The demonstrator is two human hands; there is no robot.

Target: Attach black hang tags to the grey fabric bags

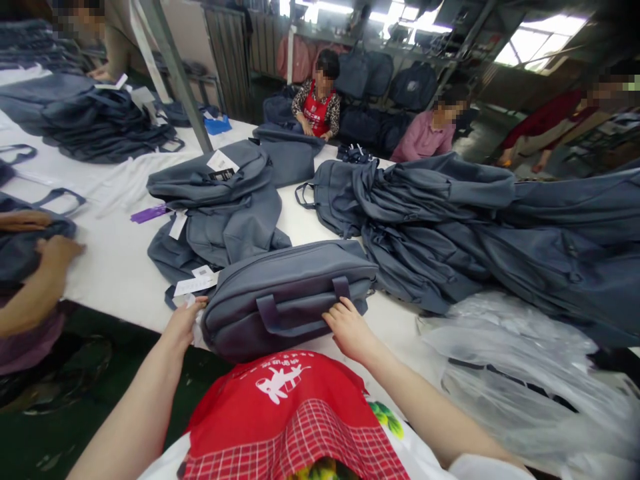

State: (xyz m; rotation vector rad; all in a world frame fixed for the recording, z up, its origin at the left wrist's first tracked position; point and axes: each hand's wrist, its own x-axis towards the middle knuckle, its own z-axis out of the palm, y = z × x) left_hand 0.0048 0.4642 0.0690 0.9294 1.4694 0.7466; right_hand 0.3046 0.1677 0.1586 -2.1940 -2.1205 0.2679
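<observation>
A dark blue-grey bag point(295, 283) with two handles lies at the table's front edge, right before the red apron. At the bag's left end, my left hand point(186, 325) is closed on thin whitish material, close to white tags point(196, 283). My right hand point(346, 323) rests with its fingers on the bag's side, below the right end of a handle point(287, 327); the fingers lie flat and close to each other. Behind the bag, more blue-grey bags point(225, 220) are piled, with a white tag and a purple strip point(149, 214).
A long heap of blue-grey bags point(440, 220) covers the right side. Clear plastic bags point(525, 360) lie at the front right. Another person's hands point(57, 250) work on a bag at the left edge. A metal post point(177, 73) rises behind the piles.
</observation>
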